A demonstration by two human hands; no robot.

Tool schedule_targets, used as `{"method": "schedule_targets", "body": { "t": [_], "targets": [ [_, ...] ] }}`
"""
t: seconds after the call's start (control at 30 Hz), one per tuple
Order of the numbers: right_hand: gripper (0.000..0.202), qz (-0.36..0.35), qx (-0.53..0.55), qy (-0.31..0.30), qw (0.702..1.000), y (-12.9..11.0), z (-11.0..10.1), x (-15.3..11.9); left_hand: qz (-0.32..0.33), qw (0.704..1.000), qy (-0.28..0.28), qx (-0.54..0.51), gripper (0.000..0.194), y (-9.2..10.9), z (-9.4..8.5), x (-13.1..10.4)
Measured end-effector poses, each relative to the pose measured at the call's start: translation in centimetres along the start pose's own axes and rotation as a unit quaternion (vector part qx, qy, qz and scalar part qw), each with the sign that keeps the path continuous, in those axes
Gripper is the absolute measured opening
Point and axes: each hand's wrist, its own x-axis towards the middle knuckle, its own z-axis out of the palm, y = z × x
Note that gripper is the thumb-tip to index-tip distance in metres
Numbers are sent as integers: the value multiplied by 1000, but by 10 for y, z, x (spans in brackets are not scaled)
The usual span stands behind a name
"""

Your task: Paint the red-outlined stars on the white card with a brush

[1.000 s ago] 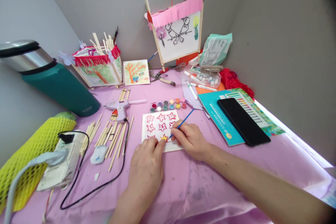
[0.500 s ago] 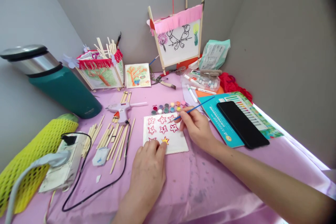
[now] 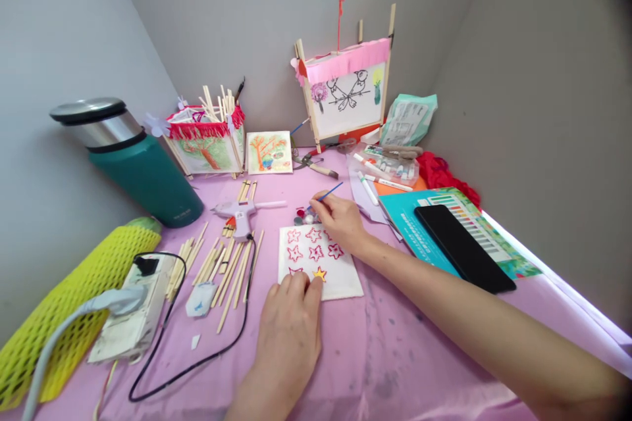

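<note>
My right hand [image 3: 342, 222] pinches a thin blue paintbrush [image 3: 332, 191] over the small round paint pots [image 3: 309, 218]; it covers most of the pots, and the brush tip is hard to make out. Just in front of them lies a white square card [image 3: 340, 284] with rows of red-outlined stars. One star near the bottom, the yellow star [image 3: 320, 274], is filled in. My left hand [image 3: 290, 316] rests with its fingers on the card's lower left edge, partly hiding a star there, and grips nothing.
To the left are wooden sticks [image 3: 232, 270], a glue gun [image 3: 241, 216], a power strip [image 3: 135, 322] and a teal bottle [image 3: 148, 171]. A decorated box [image 3: 207, 148], pliers [image 3: 318, 166] and a paper lantern [image 3: 345, 99] stand behind. A phone [image 3: 459, 243] lies on a book [image 3: 409, 223] at right.
My right hand has carried the paintbrush from the card's top stars up and left to the paint pots. My left hand stays on the card. The whole view has shifted slightly.
</note>
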Motion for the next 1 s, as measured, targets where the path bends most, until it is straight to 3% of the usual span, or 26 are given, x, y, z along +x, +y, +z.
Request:
{"method": "schedule_targets", "body": {
  "t": [0.47,0.73,0.87,1.0],
  "targets": [
    [17,-21,11,-16,1000,0,-5,-1,-3,1000,-12,-12,37,0,1,-1],
    [16,89,162,46,982,-21,-40,-35,-3,1000,3,-22,35,0,1,-1],
    [20,21,119,26,992,-27,-53,-65,-3,1000,7,-19,31,-1,3,-2],
    [21,-74,94,35,992,-26,-51,-80,-4,999,41,-36,26,-3,8,-3]
  ]
}}
